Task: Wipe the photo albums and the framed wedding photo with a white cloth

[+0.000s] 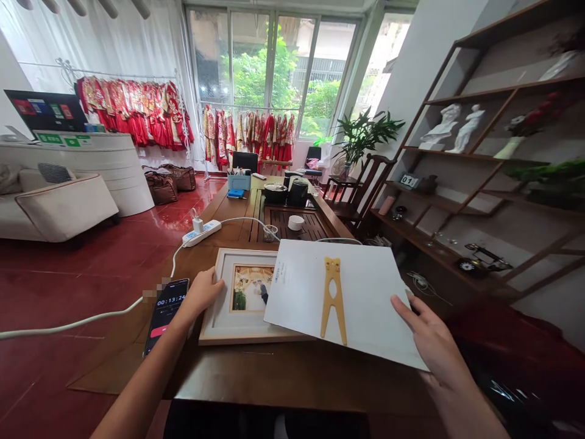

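Observation:
A light wooden picture frame (pixel 212 317) with a white mat and a small photo (pixel 251 286) lies on the brown table. My left hand (pixel 205 291) grips its left side, with the thumb over the border. Between the thumb and fingers of my right hand (pixel 423 326) is a white backing board (pixel 297 299), held by its right edge and tilted. It overlaps the right part of the frame and hides some of the photo. A gold, two-legged stand (pixel 334 302) is on the board's upward face. Left of my left forearm, a phone (pixel 167 311) shows a running timer.
A white power strip (pixel 201 233) with a plug and cable sits behind the frame. Farther back are a glass cup (pixel 270 233), a white cup (pixel 295 223) on a slatted tea tray (pixel 315 235), and dark pots (pixel 298 192). Shelves (pixel 457 152) stand at right.

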The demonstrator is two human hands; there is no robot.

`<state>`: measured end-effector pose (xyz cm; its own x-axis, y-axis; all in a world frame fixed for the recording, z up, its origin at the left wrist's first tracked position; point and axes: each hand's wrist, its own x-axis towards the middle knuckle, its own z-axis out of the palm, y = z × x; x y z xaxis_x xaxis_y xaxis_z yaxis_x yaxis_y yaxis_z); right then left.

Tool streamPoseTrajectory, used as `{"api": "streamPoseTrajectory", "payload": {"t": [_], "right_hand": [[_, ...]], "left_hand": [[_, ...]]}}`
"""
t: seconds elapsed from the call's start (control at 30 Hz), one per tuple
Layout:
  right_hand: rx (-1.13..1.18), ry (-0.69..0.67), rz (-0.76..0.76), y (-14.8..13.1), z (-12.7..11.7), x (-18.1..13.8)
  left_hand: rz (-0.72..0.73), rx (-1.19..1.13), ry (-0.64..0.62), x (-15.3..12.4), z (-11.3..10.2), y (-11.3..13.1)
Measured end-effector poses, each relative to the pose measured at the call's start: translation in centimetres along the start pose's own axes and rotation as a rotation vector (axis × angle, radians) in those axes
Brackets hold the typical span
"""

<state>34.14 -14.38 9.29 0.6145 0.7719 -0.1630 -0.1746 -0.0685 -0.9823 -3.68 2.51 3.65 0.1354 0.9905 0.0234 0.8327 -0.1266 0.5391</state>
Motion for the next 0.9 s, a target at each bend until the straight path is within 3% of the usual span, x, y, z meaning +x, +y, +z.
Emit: {"api": "streamPoseTrajectory", "payload": {"t": [0.57,0.9], "right_hand": [[0.052,-0.235,0.021,2.2,4.1,1.6],[0.084,-0.187,0.013,2.4,4.9,2.4]], "left_hand": [[0.012,0.189,0.043,-0.4,-0.5,0.6],[0.025,0.265,0.028,-0.2,0.6,-0.7]]}}
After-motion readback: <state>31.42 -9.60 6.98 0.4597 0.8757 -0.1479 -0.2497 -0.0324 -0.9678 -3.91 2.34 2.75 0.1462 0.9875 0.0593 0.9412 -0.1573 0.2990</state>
